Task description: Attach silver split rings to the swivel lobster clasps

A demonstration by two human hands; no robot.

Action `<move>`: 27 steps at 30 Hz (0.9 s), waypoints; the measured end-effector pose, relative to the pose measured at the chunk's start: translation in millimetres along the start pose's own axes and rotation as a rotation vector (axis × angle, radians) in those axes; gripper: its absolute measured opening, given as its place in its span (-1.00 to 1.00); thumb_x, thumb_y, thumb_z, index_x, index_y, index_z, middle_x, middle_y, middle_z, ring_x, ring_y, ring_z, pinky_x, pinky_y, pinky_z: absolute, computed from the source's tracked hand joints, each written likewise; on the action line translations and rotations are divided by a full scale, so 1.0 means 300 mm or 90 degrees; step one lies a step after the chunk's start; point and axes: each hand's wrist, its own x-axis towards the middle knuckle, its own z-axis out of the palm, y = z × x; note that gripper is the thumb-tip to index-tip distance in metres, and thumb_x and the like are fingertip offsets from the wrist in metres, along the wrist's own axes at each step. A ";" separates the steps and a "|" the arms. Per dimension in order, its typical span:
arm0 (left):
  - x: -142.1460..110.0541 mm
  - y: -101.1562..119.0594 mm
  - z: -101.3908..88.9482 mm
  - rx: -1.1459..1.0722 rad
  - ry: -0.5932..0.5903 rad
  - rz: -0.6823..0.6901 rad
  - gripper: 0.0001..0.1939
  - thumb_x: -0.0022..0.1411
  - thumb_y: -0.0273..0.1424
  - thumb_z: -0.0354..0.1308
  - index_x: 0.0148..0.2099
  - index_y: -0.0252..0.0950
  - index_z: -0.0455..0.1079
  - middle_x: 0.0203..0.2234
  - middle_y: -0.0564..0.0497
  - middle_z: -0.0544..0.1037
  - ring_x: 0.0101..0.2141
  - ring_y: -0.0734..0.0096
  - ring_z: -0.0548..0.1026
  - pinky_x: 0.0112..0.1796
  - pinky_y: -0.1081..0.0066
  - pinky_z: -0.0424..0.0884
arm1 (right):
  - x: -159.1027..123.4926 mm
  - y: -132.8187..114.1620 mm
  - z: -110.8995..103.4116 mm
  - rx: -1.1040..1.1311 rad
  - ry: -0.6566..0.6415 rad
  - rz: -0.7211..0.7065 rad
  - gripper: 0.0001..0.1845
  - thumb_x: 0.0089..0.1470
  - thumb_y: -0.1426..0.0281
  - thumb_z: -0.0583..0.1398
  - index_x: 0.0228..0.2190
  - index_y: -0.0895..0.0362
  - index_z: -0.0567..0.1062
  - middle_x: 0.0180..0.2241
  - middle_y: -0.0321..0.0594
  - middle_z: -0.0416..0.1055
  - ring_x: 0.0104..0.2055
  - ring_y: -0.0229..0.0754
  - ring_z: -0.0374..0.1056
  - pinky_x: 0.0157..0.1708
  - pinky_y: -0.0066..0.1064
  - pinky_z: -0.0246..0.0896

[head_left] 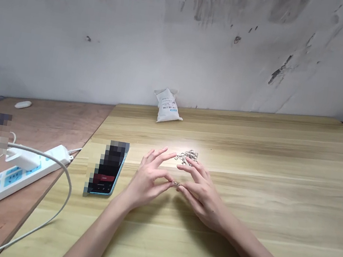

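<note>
Tiny metal piece half-hidden between left hand and right hand.

The surface is showing pale yellow wood streaked with darker grain, while the keyrings are gleaming silver. The phone case is showing light blue, the power strip is showing white with blue panels, the bag is showing white with a blue label, and the wall is showing off-white blotched with black.

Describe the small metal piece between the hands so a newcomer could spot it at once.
On the pale wood table, find the left hand and right hand. Between their fingertips sits a tiny silver piece, apart from the tangled metal clasps just beyond.
</note>
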 end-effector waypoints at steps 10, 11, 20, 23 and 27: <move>-0.004 0.007 0.047 0.089 -0.006 0.035 -0.88 0.25 -0.46 0.15 -0.32 -0.19 0.50 0.24 0.01 0.29 0.30 0.09 0.10 0.23 -0.11 0.05 | -0.001 0.004 0.002 -0.039 -0.003 -0.013 -0.74 0.27 0.44 0.07 -0.33 0.06 0.55 0.09 -0.13 0.35 0.32 0.05 0.01 0.24 0.13 -0.03; -0.003 0.008 0.047 0.078 0.002 0.025 -0.89 0.25 -0.44 0.16 -0.30 -0.19 0.50 0.24 0.00 0.29 0.29 0.09 0.10 0.21 -0.09 0.10 | -0.002 0.010 0.005 -0.047 0.011 -0.007 -0.75 0.27 0.43 0.07 -0.33 0.06 0.55 0.07 -0.12 0.36 0.31 0.05 0.03 0.23 0.13 -0.02; -0.005 0.022 0.052 -0.040 0.021 -0.032 -0.90 0.27 -0.38 0.17 -0.26 -0.16 0.52 0.17 0.02 0.35 0.27 0.17 0.12 0.21 0.06 0.17 | -0.006 0.035 0.010 -0.055 0.075 0.033 -0.82 0.24 0.40 0.13 -0.30 0.04 0.56 -0.03 -0.11 0.41 0.20 0.04 0.16 0.18 0.12 0.01; -0.007 0.024 0.057 -0.051 0.017 -0.046 -0.91 0.27 -0.37 0.17 -0.27 -0.16 0.51 0.16 0.01 0.35 0.27 0.16 0.12 0.20 0.03 0.17 | -0.006 0.025 0.013 -0.040 0.080 0.037 -0.82 0.24 0.41 0.13 -0.32 0.04 0.56 -0.04 -0.12 0.41 0.18 0.03 0.19 0.18 0.11 0.02; -0.005 0.023 0.054 -0.061 0.021 -0.067 -0.92 0.25 -0.34 0.20 -0.29 -0.17 0.51 0.13 -0.02 0.38 0.26 0.11 0.14 0.19 -0.02 0.17 | -0.005 0.014 0.025 -0.014 0.097 0.049 -0.81 0.23 0.43 0.13 -0.34 0.04 0.55 -0.07 -0.15 0.43 0.16 0.00 0.21 0.18 0.08 0.03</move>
